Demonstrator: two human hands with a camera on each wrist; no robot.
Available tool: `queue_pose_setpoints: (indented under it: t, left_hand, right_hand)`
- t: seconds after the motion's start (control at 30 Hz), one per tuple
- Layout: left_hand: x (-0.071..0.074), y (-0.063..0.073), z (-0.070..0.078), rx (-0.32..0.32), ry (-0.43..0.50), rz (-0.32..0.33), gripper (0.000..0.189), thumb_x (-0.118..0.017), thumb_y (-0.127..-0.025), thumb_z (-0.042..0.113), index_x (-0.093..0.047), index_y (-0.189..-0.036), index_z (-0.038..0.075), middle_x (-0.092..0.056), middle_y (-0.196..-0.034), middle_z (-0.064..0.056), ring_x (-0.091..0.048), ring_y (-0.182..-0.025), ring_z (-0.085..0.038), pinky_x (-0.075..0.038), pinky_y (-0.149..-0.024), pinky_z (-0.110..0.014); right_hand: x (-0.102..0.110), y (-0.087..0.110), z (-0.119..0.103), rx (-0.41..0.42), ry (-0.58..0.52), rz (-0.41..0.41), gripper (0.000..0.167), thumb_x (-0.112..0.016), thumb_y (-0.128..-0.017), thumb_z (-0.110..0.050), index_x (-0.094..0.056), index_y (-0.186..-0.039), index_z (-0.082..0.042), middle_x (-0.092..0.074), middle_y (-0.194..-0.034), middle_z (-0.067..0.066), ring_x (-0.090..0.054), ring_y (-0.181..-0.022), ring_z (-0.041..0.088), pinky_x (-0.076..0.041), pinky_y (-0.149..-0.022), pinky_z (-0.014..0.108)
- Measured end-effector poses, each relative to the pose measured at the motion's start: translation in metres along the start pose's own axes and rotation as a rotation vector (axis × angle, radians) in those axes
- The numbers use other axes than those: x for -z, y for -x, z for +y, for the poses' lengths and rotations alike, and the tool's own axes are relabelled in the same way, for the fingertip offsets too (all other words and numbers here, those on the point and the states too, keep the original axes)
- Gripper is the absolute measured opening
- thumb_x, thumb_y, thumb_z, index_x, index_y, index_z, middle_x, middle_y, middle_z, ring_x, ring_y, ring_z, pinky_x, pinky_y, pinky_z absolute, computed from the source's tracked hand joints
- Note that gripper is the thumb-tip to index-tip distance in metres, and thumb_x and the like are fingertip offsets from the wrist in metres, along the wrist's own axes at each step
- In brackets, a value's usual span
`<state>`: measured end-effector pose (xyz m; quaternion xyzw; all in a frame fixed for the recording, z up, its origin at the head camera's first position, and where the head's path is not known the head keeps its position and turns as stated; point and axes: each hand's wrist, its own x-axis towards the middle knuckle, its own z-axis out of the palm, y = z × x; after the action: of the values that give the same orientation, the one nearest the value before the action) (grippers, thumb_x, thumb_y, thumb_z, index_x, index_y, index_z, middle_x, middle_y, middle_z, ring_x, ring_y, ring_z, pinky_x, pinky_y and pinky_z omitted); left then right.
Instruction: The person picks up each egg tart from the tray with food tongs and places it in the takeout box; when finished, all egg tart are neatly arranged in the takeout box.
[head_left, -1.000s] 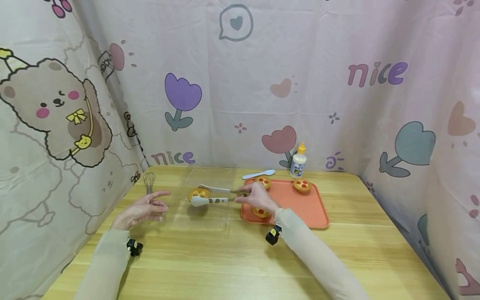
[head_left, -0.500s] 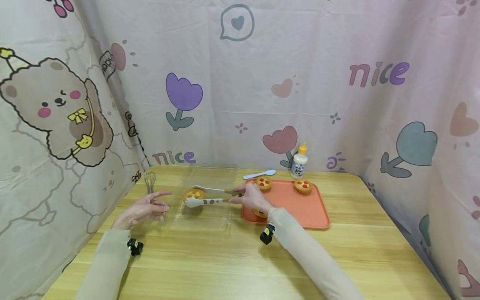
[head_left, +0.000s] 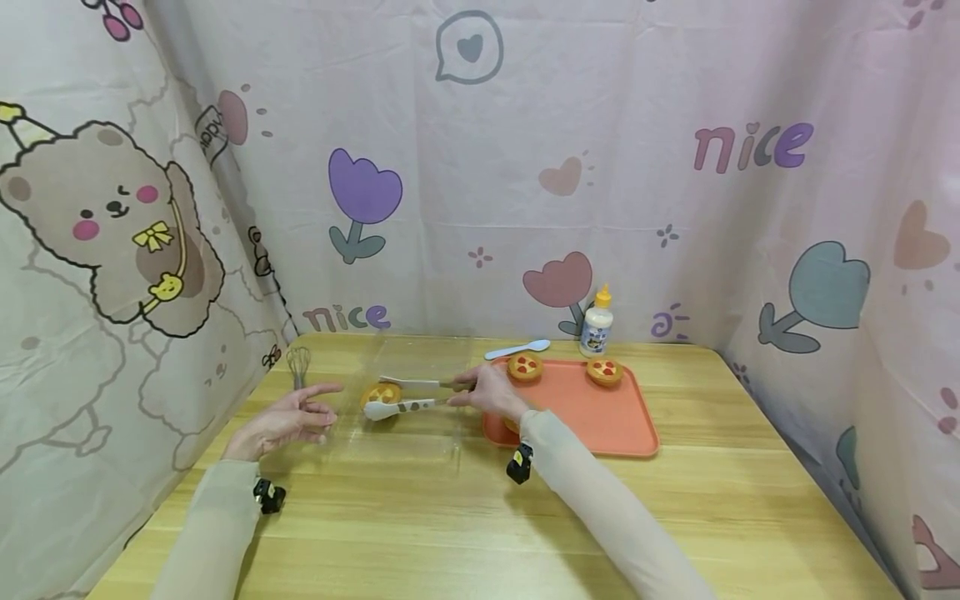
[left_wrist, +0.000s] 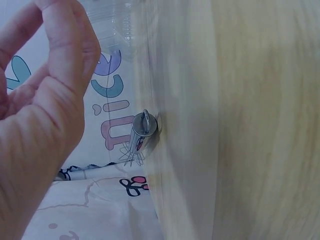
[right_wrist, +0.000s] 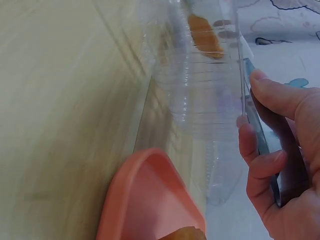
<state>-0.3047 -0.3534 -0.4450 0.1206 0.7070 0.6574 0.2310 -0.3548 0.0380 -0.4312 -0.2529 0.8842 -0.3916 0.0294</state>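
The right hand (head_left: 491, 392) pinches the tongs (head_left: 397, 408) by the handle part, with thumb on one arm and fingers on the other. The left hand (head_left: 285, 421) holds nothing: its index finger is stretched out, the others are loosely bent. It hangs just beside the clear box (head_left: 405, 446); whether it touches the box, I cannot tell.

The tart (head_left: 384, 391) is between the two heads of the tongs, in the left part of the box. In the right wrist view it shows through the clear wall, so it seems to be below the rim; if it meets the bottom is not visible. The tongs lie almost flat across the box, probably so that they reach the tart from the side while the fingers remain near the rim.

To the right of the box is the orange tray (head_left: 577, 408), with more tarts (head_left: 604, 372), one partly hidden by the right arm. Its raised edge probably keeps them from sliding off. Behind it are a spoon (head_left: 517, 349) and a bottle (head_left: 597, 329), which stands upright. A whisk (head_left: 298, 364) is beyond the left hand.
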Motion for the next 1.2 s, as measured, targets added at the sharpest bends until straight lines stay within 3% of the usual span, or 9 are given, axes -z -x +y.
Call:
queue_pose_setpoints:
  t: [0.37, 0.7, 1.03, 1.2]
  left_hand:
    - [0.001, 0.001, -0.002, -0.035, 0.0, -0.027, 0.076, -0.056, -0.096, -0.001, -0.009, -0.155, 0.0, -0.065, -0.102, -0.008, -0.066, -0.082, -0.018, -0.061, -0.077, -0.032]
    - [0.002, 0.001, -0.003, -0.008, -0.013, 0.014, 0.077, -0.059, -0.095, 0.001, -0.01, -0.155, 0.002, -0.064, -0.102, -0.008, -0.065, -0.082, -0.018, -0.061, -0.077, -0.032]
    - [0.001, -0.002, -0.005, 0.012, -0.022, 0.046, 0.078, -0.06, -0.095, 0.003, -0.012, -0.155, 0.005, -0.061, -0.103, -0.009, -0.065, -0.081, -0.018, -0.061, -0.075, -0.031]
    - [0.002, -0.003, -0.006, 0.02, -0.014, 0.053, 0.077, -0.06, -0.095, 0.002, -0.012, -0.155, 0.006, -0.06, -0.103, -0.009, -0.065, -0.081, -0.019, -0.061, -0.076, -0.031]
  right_hand:
    - [-0.007, -0.004, 0.0, -0.015, 0.105, 0.003, 0.042, -0.08, -0.081, -0.04, -0.073, -0.117, -0.019, -0.072, -0.117, -0.001, -0.066, -0.108, 0.015, -0.056, -0.087, 0.03]
    - [-0.004, 0.002, 0.003, 0.015, 0.023, 0.006, 0.043, -0.081, -0.081, -0.036, -0.072, -0.12, -0.019, -0.071, -0.12, 0.002, -0.065, -0.109, 0.018, -0.056, -0.09, 0.034]
    - [0.01, 0.005, 0.008, 0.047, 0.05, 0.019, 0.039, -0.081, -0.081, -0.032, -0.073, -0.117, -0.02, -0.073, -0.113, 0.0, -0.067, -0.093, 0.018, -0.054, -0.076, 0.025]
    - [0.012, 0.004, 0.012, 0.045, 0.068, 0.027, 0.037, -0.081, -0.081, -0.031, -0.074, -0.116, -0.021, -0.073, -0.111, 0.0, -0.062, -0.081, 0.012, -0.051, -0.071, 0.023]
